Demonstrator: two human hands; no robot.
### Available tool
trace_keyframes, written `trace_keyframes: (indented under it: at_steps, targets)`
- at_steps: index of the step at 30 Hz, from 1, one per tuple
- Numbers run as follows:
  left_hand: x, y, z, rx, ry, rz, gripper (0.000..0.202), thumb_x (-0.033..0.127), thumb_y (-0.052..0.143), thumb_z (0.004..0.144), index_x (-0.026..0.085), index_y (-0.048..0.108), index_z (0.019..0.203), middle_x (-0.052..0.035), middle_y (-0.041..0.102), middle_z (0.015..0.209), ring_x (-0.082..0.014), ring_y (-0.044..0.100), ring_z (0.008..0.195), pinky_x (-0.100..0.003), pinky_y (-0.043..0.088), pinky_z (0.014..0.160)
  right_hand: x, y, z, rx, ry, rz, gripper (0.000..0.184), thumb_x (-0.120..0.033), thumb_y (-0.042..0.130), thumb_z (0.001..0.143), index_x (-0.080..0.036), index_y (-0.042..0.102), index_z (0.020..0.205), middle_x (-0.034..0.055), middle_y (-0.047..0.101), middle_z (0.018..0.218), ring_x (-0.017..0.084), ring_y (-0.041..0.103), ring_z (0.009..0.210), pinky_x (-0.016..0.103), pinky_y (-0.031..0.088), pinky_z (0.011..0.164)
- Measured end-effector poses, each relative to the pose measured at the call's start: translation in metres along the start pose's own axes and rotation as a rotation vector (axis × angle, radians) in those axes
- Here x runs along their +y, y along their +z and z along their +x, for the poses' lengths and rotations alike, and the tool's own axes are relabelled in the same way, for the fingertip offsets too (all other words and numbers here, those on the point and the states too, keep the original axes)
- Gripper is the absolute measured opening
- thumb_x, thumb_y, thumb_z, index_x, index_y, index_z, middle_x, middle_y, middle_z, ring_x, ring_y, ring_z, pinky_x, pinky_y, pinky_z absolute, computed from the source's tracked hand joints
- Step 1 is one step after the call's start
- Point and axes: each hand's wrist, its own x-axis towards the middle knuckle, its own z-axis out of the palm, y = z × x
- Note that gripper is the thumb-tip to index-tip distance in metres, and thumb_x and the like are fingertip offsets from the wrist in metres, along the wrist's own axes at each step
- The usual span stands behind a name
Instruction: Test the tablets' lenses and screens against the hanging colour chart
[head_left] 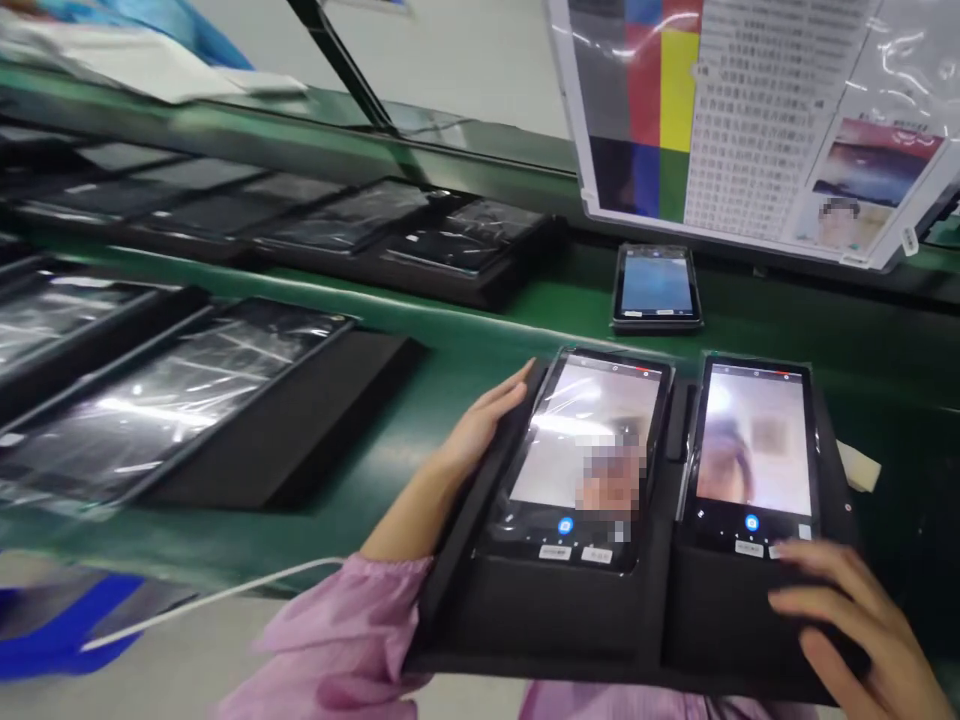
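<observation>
Right hand (885, 625) splayed at tablet's edge

At lower right, the right hand spreads, bent fingers reaching left to the lower edge of the right tablet (754, 440); whether the fingertips touch is unclear. The left hand (480, 420), well apart, lies along the left side of a black tray (562, 625), fingers extended up-frame, its grip hidden. The tray, bottom center to right, bears that tablet and the left tablet (585, 440), both lit. Beyond stand a smaller device (657, 285) and, upper right, a chart (757, 120).
</observation>
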Motion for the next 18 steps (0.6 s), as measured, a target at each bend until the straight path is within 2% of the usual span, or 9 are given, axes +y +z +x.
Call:
trace_keyframes:
  at_steps: [1,3,5,7,10,14,18]
  targets:
    - [0.003,-0.001,0.000,-0.004,0.022,0.009,0.064,0.040,0.052,0.101,0.009,0.042,0.155,-0.0074,0.052,0.158,-0.0226,0.052,0.141,-0.035,0.038,0.121,-0.002,0.003,0.010,-0.018,-0.083,-0.119,0.024,-0.046,0.062,0.100,-0.042,0.073,0.120,0.0021,0.054,0.150,0.035,0.049,0.138,0.059,0.051,0.107]
    - [0.009,-0.007,-0.005,-0.010,0.060,0.096,0.077,0.045,0.063,0.095,0.009,0.036,0.158,-0.0060,0.034,0.169,-0.0230,0.029,0.156,-0.036,0.017,0.129,-0.007,0.009,0.029,-0.051,-0.257,-0.388,0.028,-0.040,0.058,0.101,-0.045,0.070,0.126,-0.0019,0.044,0.160,0.037,0.040,0.146,0.062,0.047,0.110]
    - [0.012,-0.016,-0.014,-0.044,0.056,0.261,0.098,0.056,0.075,0.084,0.013,0.031,0.161,-0.0053,0.027,0.171,-0.0268,0.021,0.159,-0.042,0.008,0.130,-0.013,0.016,0.046,-0.068,-0.374,-0.563,0.032,-0.036,0.056,0.102,-0.040,0.067,0.132,0.0000,0.032,0.167,0.037,0.035,0.149,0.064,0.043,0.114]
    - [0.011,-0.026,-0.029,-0.111,0.007,0.423,0.114,0.069,0.077,0.075,0.020,0.026,0.163,-0.0035,0.023,0.173,-0.0319,0.023,0.158,-0.049,0.010,0.130,-0.015,0.024,0.057,-0.083,-0.439,-0.641,0.033,-0.034,0.056,0.102,-0.035,0.066,0.134,0.0030,0.028,0.169,0.035,0.033,0.151,0.063,0.037,0.119]
    - [0.001,-0.038,-0.054,-0.193,-0.015,0.535,0.119,0.078,0.072,0.071,0.023,0.024,0.164,-0.0034,0.018,0.174,-0.0353,0.023,0.158,-0.055,0.015,0.128,-0.014,0.035,0.065,-0.082,-0.488,-0.684,0.037,-0.034,0.056,0.102,-0.032,0.062,0.139,0.0064,0.026,0.170,0.034,0.033,0.151,0.062,0.032,0.121]
    - [-0.013,-0.047,-0.086,-0.280,0.074,0.583,0.108,0.067,0.070,0.083,0.024,0.018,0.166,-0.0061,0.010,0.175,-0.0334,0.009,0.161,-0.054,0.015,0.127,-0.009,0.041,0.064,-0.081,-0.510,-0.735,0.045,-0.040,0.056,0.102,-0.034,0.056,0.146,0.0068,0.026,0.170,0.037,0.033,0.150,0.065,0.029,0.120]
    - [-0.020,-0.050,-0.103,-0.353,0.154,0.607,0.090,0.050,0.059,0.098,0.032,0.005,0.167,-0.0020,-0.001,0.176,-0.0317,0.001,0.161,-0.054,0.008,0.128,-0.007,0.028,0.062,-0.120,-0.471,-0.747,0.051,-0.046,0.047,0.105,-0.036,0.043,0.156,0.0050,0.015,0.173,0.040,0.031,0.152,0.069,0.037,0.114]
